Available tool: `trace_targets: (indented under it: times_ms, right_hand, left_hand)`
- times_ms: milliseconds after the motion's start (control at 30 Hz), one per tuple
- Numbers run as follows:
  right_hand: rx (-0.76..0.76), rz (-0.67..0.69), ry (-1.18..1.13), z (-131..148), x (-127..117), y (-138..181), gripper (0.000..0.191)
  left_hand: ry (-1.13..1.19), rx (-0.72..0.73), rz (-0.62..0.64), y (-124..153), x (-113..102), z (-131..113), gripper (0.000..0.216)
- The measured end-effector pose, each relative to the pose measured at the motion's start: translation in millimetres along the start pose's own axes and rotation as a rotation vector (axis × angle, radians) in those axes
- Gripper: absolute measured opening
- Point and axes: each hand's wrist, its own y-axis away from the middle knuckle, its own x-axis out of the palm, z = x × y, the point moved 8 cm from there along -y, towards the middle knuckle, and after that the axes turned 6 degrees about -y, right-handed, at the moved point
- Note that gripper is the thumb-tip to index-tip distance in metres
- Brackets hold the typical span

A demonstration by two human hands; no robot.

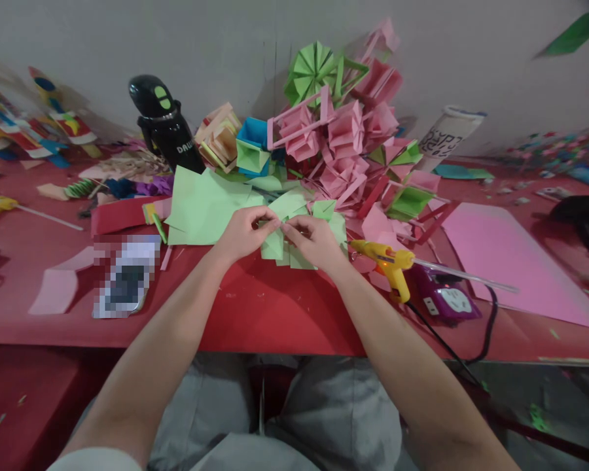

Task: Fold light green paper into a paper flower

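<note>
Both my hands meet over light green paper pieces point(303, 258) at the middle of the red table. My left hand point(249, 230) is closed in a pinch, its fingertips nearly touching those of the other hand. My right hand point(315, 241) pinches as well, and a bit of green paper shows between the two hands. Its exact shape is hidden by the fingers. Larger light green sheets point(203, 206) lie just behind my left hand. To the right of my right hand rests a yellow glue gun point(385, 260) with a clear glue stick in it.
Pink and green folded paper models point(341, 131) are heaped against the wall. A black bottle point(164, 124) stands at the back left. A phone point(127, 278) lies left, a purple power socket point(444, 294) and pink sheet point(515, 261) right. The table's front edge point(285, 352) runs above my lap.
</note>
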Motion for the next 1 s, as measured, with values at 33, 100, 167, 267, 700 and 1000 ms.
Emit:
trace_targets:
  times_ms: [33,100,167,267,700,1000]
  right_hand:
    - [-0.003,-0.011,0.007,1,-1,0,0.030]
    - [-0.005,-0.034,0.009,1,-3,0,0.030]
    - [-0.001,-0.054,0.002,1,-5,0,0.032]
    - [0.020,-0.054,-0.036,0,-6,-1,0.035]
    - [0.034,-0.051,-0.138,-8,-6,-3,0.034]
    - [-0.102,-0.113,0.030,6,-10,3,0.025]
  left_hand:
    - [0.016,-0.006,0.003,0,0,0,0.024]
    - [0.047,-0.014,-0.001,0,-2,0,0.025]
    - [0.073,-0.024,-0.013,-1,-4,1,0.025]
    - [0.091,-0.036,-0.041,-1,-7,3,0.024]
    - [0.092,-0.032,-0.060,0,-7,2,0.020]
    - [0.121,0.002,-0.038,-1,-2,0,0.021]
